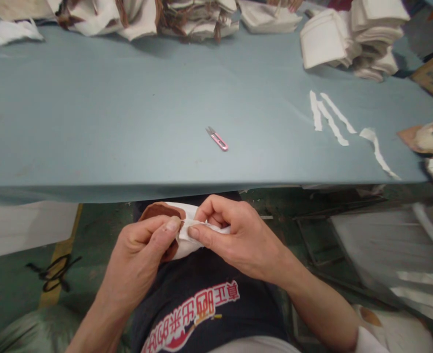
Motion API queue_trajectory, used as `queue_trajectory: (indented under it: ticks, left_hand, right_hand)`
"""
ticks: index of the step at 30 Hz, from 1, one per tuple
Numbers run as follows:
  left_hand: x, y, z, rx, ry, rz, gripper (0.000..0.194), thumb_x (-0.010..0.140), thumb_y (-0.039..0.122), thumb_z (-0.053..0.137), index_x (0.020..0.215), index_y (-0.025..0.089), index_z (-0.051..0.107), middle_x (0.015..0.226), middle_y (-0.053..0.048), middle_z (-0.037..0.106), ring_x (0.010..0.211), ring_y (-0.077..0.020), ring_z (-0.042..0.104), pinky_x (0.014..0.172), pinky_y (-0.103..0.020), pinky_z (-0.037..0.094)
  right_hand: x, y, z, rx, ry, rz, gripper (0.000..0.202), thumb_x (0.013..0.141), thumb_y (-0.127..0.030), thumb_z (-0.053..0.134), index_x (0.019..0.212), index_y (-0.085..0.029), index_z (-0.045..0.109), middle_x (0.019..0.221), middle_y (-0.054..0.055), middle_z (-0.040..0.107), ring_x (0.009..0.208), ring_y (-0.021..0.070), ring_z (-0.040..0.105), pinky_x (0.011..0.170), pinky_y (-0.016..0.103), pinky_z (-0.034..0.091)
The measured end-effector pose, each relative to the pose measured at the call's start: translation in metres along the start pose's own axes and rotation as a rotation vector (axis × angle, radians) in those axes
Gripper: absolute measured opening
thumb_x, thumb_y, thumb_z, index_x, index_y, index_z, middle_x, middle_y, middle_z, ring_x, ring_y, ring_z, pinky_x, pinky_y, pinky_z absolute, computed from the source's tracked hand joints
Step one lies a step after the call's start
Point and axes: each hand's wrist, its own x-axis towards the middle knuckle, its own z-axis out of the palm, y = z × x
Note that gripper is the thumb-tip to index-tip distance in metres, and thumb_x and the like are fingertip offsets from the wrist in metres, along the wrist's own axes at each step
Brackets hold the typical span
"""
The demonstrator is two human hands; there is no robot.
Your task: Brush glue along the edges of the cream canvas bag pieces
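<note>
Left hand (139, 252): is pinching a soft brown-and-white fabric piece (185, 246) above the navy apron (255, 304).
Right hand (236, 235): is gripping its white part; uneven pulling might be tearing it.
Pink-handled metal snips (221, 143): are lying tips apart, risking pricks during blind reaching.

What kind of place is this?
Probably a small sewing workshop or factory. The clues: stacked cream pieces on the long table, little pink snips, and the white-and-brown piece pinched by the left hand and right hand.
</note>
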Motion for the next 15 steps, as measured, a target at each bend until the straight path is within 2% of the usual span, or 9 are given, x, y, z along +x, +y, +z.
queue_trajectory:
  ticks: [8,15]
  left_hand:
    - [0.0019,-0.0036,-0.0009,0.025,-0.007,0.039,0.056,0.093,0.059,0.062,0.055,0.019,0.053,0.055,0.001,0.041,0.054,-0.0129,0.034,0.051,-0.029,0.026]
    - [0.0031,-0.0089,-0.0003,-0.001,0.095,0.040,0.052,0.091,0.054,0.066,0.054,0.019,0.052,0.056,0.001,0.042,0.054,-0.0130,0.035,0.051,-0.029,0.028]
  right_hand:
    - [0.0066,0.0043,0.0008,-0.005,-0.079,0.094,0.017,0.087,-0.029,0.071,0.076,-0.020,0.062,0.058,-0.009,0.048,0.052,0.0067,0.041,0.053,0.024,0.024]
    - [0.0099,0.0062,0.0082,-0.060,-0.038,0.087,0.017,0.087,-0.030,0.072,0.078,-0.020,0.062,0.060,-0.009,0.051,0.054,0.0072,0.042,0.058,0.025,0.027]
